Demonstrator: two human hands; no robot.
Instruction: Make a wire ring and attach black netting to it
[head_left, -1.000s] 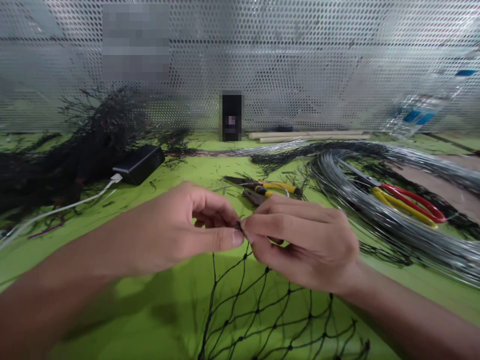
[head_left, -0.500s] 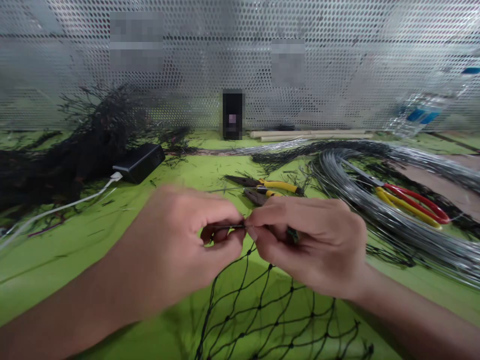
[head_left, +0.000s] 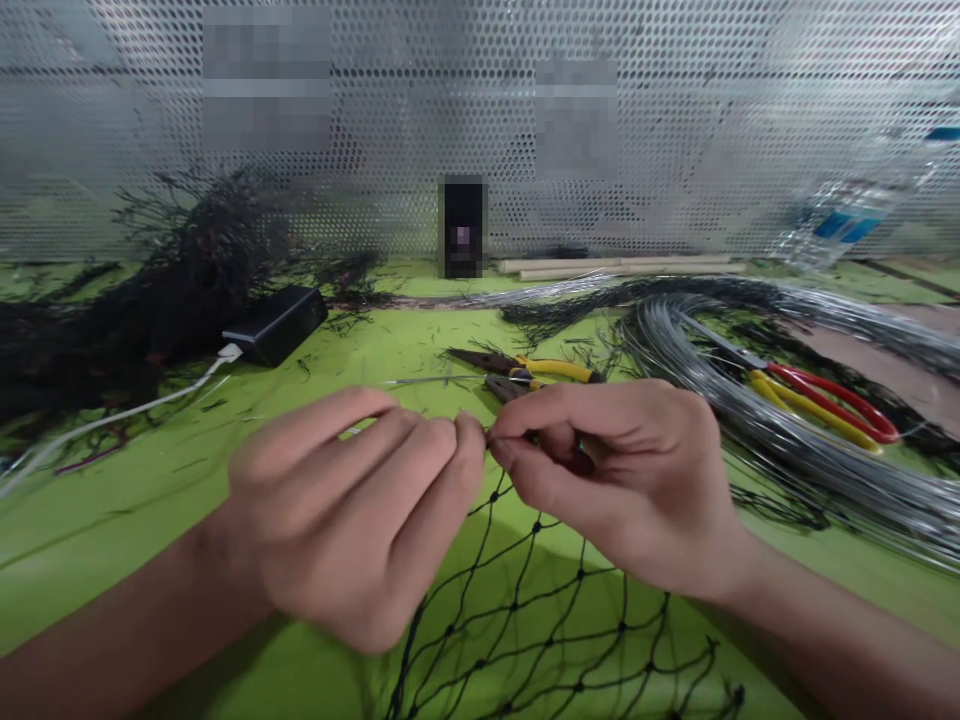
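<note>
Both of my hands meet over the green table [head_left: 135, 520], pinching the top edge of a black net [head_left: 525, 600] that hangs down toward me. My left hand [head_left: 352, 510] has its back turned to the camera and its fingers curled together at the net's upper knot. My right hand [head_left: 615, 470] pinches the same spot between thumb and forefinger, the other fingers folded under. A thin wire seems to run between the two pinches, but it is too small to be sure.
Yellow-handled pliers [head_left: 525, 372] lie just beyond my hands. A coil of grey wire [head_left: 750, 420] and red-and-yellow-handled cutters [head_left: 817, 400] lie at right. A heap of black netting [head_left: 150, 290], a black charger box [head_left: 277, 322] with a white cable, and a perforated metal wall stand behind. A water bottle [head_left: 847, 220] leans at far right.
My left hand has rolled over, so its knuckles now face the camera, and it has dropped slightly. My right hand stays pinched at the same spot on the net.
</note>
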